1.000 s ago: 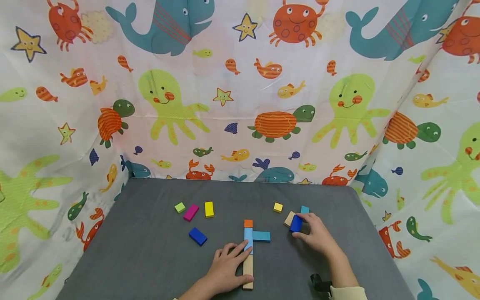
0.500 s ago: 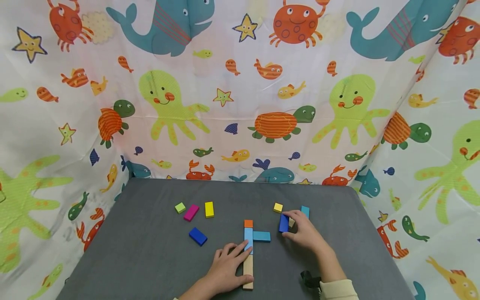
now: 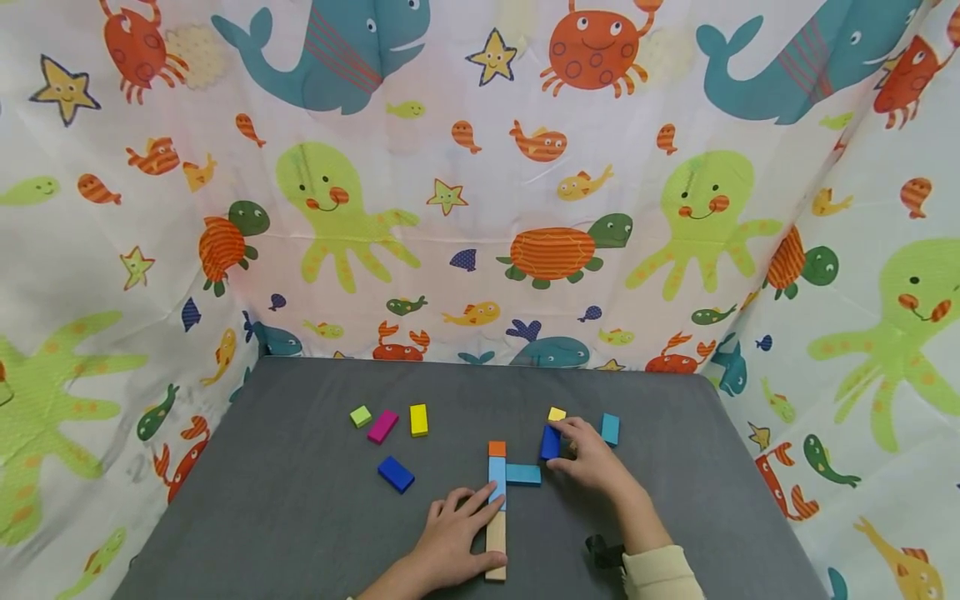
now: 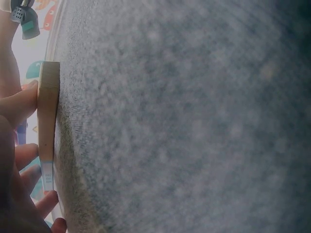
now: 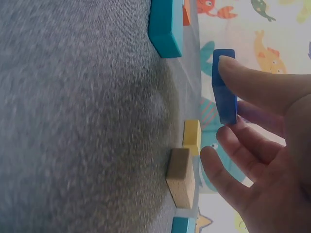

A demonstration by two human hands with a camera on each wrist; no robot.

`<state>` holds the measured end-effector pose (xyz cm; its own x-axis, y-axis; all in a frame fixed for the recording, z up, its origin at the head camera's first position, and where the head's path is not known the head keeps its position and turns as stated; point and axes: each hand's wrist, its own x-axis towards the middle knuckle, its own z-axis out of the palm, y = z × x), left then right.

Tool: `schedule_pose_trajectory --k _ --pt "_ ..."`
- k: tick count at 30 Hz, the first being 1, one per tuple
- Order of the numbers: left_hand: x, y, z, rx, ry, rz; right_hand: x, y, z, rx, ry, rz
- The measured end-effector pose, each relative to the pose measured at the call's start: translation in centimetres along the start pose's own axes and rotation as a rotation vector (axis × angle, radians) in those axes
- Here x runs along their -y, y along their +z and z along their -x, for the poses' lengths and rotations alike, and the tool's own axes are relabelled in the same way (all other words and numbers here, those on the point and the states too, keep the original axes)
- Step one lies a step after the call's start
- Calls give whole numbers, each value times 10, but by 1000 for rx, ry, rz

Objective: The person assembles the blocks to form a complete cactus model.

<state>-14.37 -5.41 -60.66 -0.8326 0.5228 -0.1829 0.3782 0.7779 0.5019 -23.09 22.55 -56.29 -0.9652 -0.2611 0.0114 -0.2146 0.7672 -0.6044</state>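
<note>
A dark blue block (image 3: 551,442) is pinched between the thumb and fingers of my right hand (image 3: 592,460). In the right wrist view the blue block (image 5: 225,87) is lifted off the grey table. My left hand (image 3: 452,537) rests along a straight row of blocks, its fingers on the light blue block (image 3: 497,471) and its thumb on the plain wooden block (image 3: 496,533). An orange block (image 3: 497,449) tops that row. From the row's right side a teal block (image 3: 523,475) sticks out sideways.
Lying to the left are a dark blue block (image 3: 396,474), a magenta block (image 3: 383,426), a yellow block (image 3: 418,420) and a lime green block (image 3: 361,417). Around my right hand lie a small yellow block (image 5: 192,137), a wooden block (image 5: 180,177) and another teal block (image 3: 611,429).
My right hand has carried the dark blue block leftward, towards the row, away from the wooden and teal blocks at the right. My left hand has stayed in place.
</note>
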Motion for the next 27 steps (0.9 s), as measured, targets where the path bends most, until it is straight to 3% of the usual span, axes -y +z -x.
schedule_pose_trajectory --k 11,27 --pt "1 2 0 -8 6 -12 1 10 -14 46 4 -21" --pt "3 9 -1 -19 1 -10 2 19 -15 98 40 -59"
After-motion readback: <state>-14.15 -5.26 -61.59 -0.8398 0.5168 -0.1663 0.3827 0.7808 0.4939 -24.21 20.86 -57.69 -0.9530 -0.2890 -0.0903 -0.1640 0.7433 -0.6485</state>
